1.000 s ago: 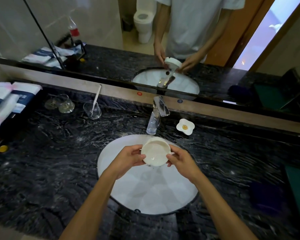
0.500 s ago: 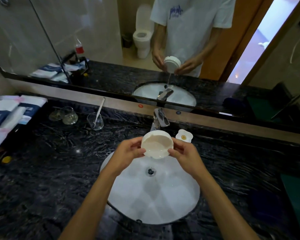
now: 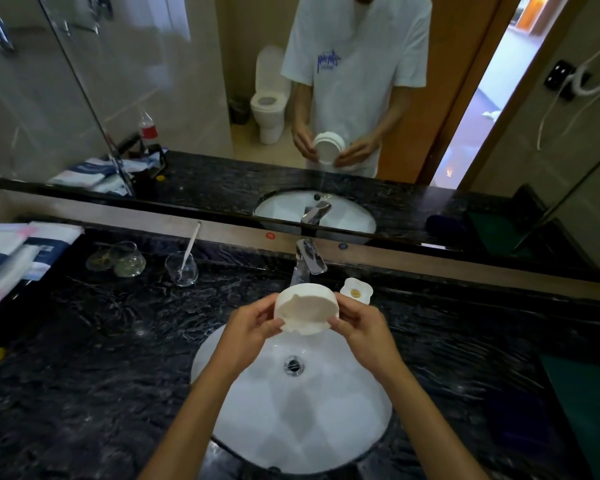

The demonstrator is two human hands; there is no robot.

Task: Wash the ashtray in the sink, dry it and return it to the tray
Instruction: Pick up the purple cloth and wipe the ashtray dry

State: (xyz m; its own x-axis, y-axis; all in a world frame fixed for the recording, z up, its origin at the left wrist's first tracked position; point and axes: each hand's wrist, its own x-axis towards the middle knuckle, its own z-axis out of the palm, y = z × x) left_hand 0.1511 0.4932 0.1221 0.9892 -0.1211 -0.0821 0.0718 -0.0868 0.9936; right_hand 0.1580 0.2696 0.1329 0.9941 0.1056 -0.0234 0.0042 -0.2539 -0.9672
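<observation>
Dark marbled stone makes up the surface (image 3: 84,341) around the white sink (image 3: 343,427), with the mirror behind showing you from the front. Over the last second you have lifted the ashtray (image 3: 305,308) up from low in the basin and tipped it, so its hollow now faces you and its lower rim points down toward the drain (image 3: 293,365). Your left hand (image 3: 248,327) pinches the left edge of it with thumb and curled fingers, and your right hand (image 3: 361,323) pinches the right edge the same way; it hangs between them above the back of the basin, just in front of the tap (image 3: 309,259). That tilt reads as draining off the rinse water, so the washing looks close to done. Drying would follow, and you have folded towels (image 3: 25,251) at the far left. I cannot tell which dark tray the ashtray belongs on. The small white dish (image 3: 356,290) sits just behind your right hand, so mind it.
</observation>
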